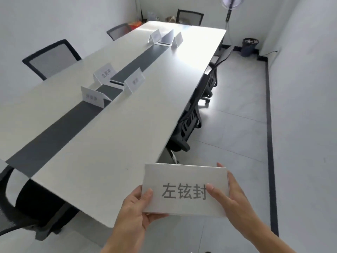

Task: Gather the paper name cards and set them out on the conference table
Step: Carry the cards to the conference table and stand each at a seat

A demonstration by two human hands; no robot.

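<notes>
Two hands hold one paper name card beside the near corner of the conference table.

At the left, three folded name cards stand on the long white table [109, 143] along its dark middle strip: one nearest [93, 97], one behind it [105, 73], and one [135, 81] across the strip. Further along, two more cards [156, 36] [177, 39] stand near the far end. Black chairs stand along both sides. The left hand [136, 207] holds the left edge of the held card [185, 189], thumb on top and fingers closed under it. The card, with three large grey characters, is off the table, over the floor. The right hand [230, 199] grips its right edge, thumb on the print.
</notes>
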